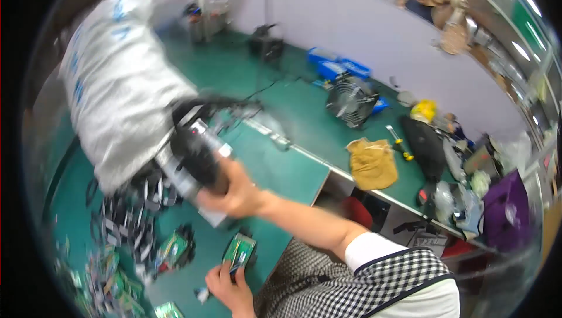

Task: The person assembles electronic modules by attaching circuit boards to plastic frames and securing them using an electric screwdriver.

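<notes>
My right hand is closed around a blurred black and silver boxy device, held beside the mouth of a big white woven sack. Black cables lie behind the device. Lower down, my left hand has its fingers on the near edge of a green circuit board lying at the table's edge. A small white piece sits by those fingers. Left of the hands are a pile of black and silver cable-like parts, another green circuit board and a heap of several boards.
The green table joins a second green bench along a pale partition. On that bench are a black fan, blue trays, a tan cap, a yellow-handled screwdriver and a purple bag. People are beyond the partition.
</notes>
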The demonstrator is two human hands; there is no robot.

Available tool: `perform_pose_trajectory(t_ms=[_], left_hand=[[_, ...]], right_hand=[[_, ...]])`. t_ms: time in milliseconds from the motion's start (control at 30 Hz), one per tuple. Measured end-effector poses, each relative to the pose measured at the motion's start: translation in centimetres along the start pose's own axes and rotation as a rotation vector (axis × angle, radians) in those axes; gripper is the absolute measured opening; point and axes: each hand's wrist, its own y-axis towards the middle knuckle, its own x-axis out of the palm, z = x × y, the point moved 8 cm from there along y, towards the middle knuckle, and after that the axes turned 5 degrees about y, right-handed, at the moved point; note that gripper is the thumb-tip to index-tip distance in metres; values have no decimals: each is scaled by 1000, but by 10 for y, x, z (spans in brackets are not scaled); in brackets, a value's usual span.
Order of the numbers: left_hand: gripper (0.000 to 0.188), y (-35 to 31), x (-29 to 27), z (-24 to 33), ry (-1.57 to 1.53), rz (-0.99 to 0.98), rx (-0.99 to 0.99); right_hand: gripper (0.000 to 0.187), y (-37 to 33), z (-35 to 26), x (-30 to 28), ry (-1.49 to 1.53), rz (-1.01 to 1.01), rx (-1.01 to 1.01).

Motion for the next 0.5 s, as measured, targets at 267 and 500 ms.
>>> perform_pose_trajectory(t_ms=[267, 500], left_hand=[[32, -2, -13, 13, 55, 14, 64], [33, 1, -17, 13, 54, 19, 50]], right_hand=[[63, -3, -25, 14, 197, -107, -45], [64, 2, -25, 13, 157, -102, -60]])
